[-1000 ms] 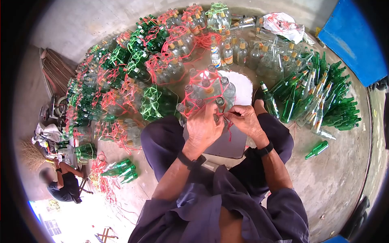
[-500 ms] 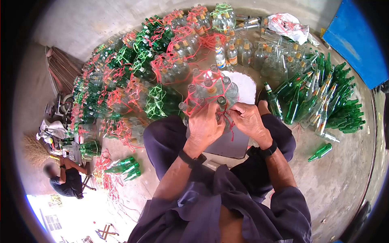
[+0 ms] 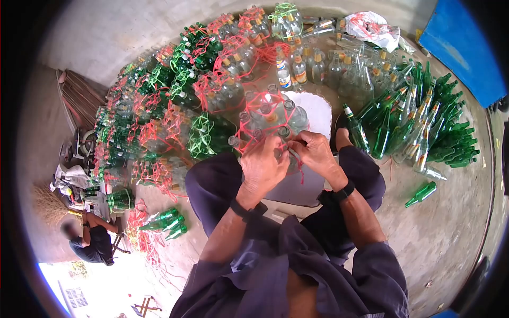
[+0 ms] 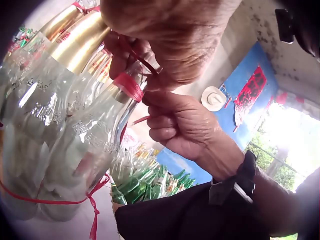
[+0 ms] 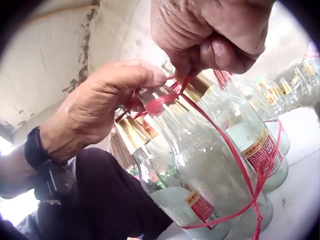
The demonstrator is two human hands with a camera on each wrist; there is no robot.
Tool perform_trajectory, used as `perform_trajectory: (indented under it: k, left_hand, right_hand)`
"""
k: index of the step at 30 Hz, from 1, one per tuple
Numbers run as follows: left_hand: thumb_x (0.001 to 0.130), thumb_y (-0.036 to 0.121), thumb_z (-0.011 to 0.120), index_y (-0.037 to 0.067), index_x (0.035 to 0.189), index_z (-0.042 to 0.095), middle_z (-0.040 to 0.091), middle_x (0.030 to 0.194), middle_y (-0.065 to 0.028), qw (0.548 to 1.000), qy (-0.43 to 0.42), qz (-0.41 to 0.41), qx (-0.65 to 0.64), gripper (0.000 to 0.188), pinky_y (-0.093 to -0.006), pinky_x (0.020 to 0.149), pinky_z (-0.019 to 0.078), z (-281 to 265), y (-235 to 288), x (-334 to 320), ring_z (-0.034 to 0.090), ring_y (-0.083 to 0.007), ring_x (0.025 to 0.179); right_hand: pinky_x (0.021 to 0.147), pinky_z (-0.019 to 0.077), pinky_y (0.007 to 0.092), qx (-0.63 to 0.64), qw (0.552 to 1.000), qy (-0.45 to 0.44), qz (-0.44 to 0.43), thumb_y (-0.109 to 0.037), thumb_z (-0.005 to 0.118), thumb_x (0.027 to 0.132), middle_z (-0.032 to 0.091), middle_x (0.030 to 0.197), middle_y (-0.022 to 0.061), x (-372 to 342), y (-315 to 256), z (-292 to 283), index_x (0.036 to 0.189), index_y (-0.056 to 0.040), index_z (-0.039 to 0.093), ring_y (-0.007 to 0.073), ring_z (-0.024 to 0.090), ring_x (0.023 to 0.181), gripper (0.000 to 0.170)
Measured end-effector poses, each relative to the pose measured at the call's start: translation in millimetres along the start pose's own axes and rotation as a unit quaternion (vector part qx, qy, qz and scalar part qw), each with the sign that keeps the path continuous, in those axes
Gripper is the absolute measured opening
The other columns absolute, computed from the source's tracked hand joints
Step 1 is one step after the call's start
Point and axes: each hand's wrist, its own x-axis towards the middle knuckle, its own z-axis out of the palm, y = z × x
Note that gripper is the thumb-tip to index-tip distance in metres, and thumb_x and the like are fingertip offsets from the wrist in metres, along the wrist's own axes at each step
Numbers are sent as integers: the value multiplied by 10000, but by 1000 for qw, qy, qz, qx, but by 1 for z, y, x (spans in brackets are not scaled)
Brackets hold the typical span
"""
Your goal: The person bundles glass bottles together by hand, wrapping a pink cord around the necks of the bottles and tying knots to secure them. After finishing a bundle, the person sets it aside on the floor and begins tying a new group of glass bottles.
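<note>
A bundle of clear glass bottles [image 3: 273, 114] stands on a white-topped stool [image 3: 316, 108] in front of the person, laced round the necks with red plastic twine [image 5: 220, 127]. Another loop of it circles the bottles low down, with a knot and loose tail. The left hand [image 3: 262, 168] is at the neck of the nearest bottle, its thumb and fingers pinching the twine there. Close beside it, the right hand [image 3: 318, 156] pinches a strand of the same twine between thumb and curled fingers. In the right wrist view, the twine wraps this bottle's neck [image 5: 161, 102] right below the fingers.
Many tied bottle bundles [image 3: 159, 124] stand on the left. Loose green bottles [image 3: 445, 143] lie heaped at right, and one green bottle [image 3: 421, 194] lies apart on the floor. A white sack [image 3: 374, 32] sits at the back. Another person [image 3: 93, 241] sits at far left.
Both hands stay at the same bottle neck, with small finger movements on the twine. The head view has shifted slightly; the bundle remains on the stool.
</note>
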Motion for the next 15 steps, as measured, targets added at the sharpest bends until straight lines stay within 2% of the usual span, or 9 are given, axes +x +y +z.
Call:
perform_trajectory:
  k: [8,11,13,14,15]
  left_hand:
    - [729,127,814,113,1049,625,725,813,-44,1000,7,2,4,372,-417,717,530,2,0,1,703,-294,746]
    - [731,126,812,112,1047,625,724,819,-42,1000,13,2,-2,367,-413,716,529,2,0,1,704,-292,749]
    - [734,130,810,112,1044,625,723,820,-40,1000,12,1,-7,362,-413,718,528,2,-1,0,702,-293,746]
    - [737,134,807,112,1042,626,721,822,-37,1000,13,-1,-12,356,-412,719,527,2,-1,0,699,-294,743]
    - [737,134,807,112,1042,626,721,822,-37,1000,13,-1,-13,356,-412,719,527,2,-1,0,699,-294,743]
  right_hand:
    - [567,500,376,31,999,-17,-19,-74,733,862,715,768,190,1,6,-4,842,43,663,241,675,598,138]
    - [562,499,374,30,999,-13,-40,-77,734,864,711,765,199,1,8,-3,850,46,664,219,668,590,142]
    - [540,486,357,34,999,-4,-33,-84,730,876,716,753,181,0,8,-2,844,44,661,164,634,563,148]
    - [540,486,357,33,999,-5,-33,-84,730,876,716,753,181,0,7,-2,844,44,661,164,634,563,148]
    - [526,468,339,43,999,-7,-10,-93,733,882,698,714,151,-1,7,-2,830,42,664,129,604,559,160]
